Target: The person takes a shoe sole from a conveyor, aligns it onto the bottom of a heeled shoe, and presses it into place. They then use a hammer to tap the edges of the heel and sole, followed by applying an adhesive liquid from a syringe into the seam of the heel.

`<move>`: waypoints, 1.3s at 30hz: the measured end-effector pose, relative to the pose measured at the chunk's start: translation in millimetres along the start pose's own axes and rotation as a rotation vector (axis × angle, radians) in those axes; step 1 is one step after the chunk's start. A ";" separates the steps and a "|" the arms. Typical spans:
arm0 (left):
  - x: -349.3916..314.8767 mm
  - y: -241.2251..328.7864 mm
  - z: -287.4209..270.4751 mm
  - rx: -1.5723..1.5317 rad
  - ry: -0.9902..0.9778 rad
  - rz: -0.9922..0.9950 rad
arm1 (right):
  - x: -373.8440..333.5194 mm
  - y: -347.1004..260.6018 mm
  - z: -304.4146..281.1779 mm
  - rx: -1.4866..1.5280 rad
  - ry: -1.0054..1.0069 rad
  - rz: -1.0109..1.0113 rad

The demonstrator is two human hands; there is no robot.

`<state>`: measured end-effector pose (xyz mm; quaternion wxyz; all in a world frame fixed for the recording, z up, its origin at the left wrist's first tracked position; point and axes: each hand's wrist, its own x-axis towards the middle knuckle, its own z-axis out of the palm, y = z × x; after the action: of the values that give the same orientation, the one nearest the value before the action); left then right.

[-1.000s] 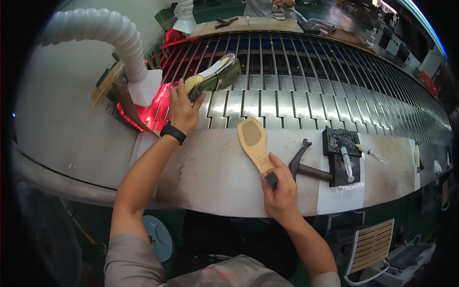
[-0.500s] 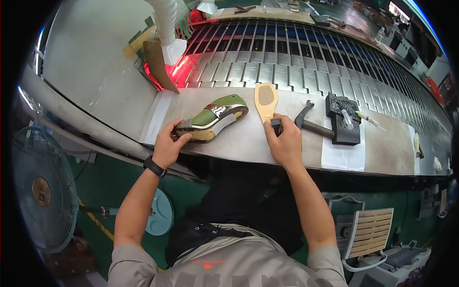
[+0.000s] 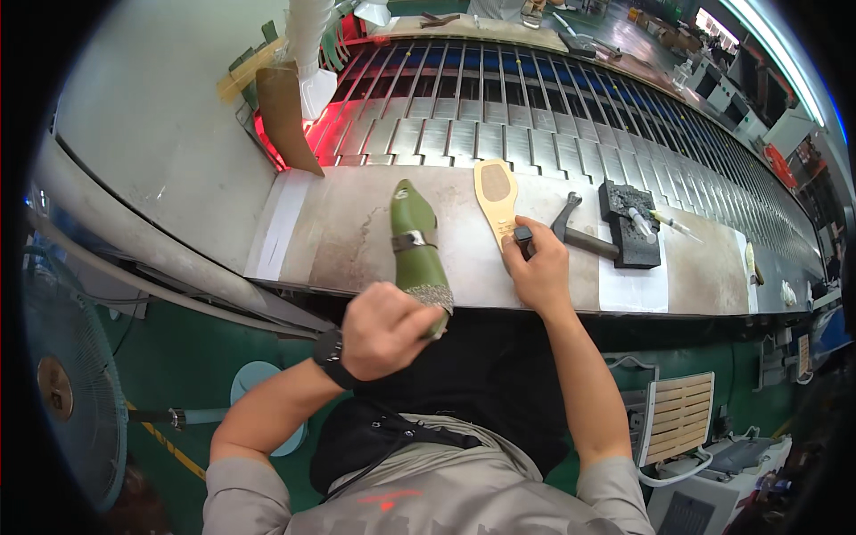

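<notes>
My left hand (image 3: pixel 383 332), blurred by motion, is closed around the heel end of a shoe upper on a green last (image 3: pixel 419 265). A metallic strap crosses its middle and a glittery band wraps the heel. The toe points away from me, and the heel hangs over the bench's front edge. Between the thumb and fingers of my right hand (image 3: pixel 542 267) is a dark square-ended piece (image 3: pixel 522 234); the rest of it is hidden. Just beyond these fingers lies a tan shoe sole (image 3: pixel 496 192) with a darker patch, its narrow end near my thumb.
Right of my hand lies a dark hammer-like tool (image 3: pixel 588 239) with a curved end. Beside it a black block (image 3: pixel 635 252) carries syringe-like tubes (image 3: pixel 640 223). A slatted metal conveyor (image 3: pixel 481 138) runs behind the bench (image 3: pixel 348 241). A brown flap (image 3: pixel 283 125) and white hose (image 3: pixel 310 53) stand at left.
My left hand has swung the shoe from lying sideways to toe-away, moving it nearer to me and to the right. My right hand keeps its hold beside the sole.
</notes>
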<state>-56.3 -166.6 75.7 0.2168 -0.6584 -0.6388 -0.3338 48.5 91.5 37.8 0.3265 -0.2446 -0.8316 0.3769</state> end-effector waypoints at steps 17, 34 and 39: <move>-18.6 -42.5 24.8 -0.186 -0.151 0.127 | -26.0 7.5 5.4 -0.107 0.084 -0.036; 73.4 -90.2 -25.5 -1.458 0.356 -0.723 | -163.4 -22.0 -31.2 1.242 -0.108 0.827; 93.3 -77.9 -19.2 -1.568 0.178 -0.862 | -143.8 -20.8 -18.1 1.102 -0.137 0.615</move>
<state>-139.9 -108.2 144.7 -0.3905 -0.2921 -0.3999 -0.7761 154.2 -6.3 11.7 0.2272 -0.2438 -0.4263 0.8410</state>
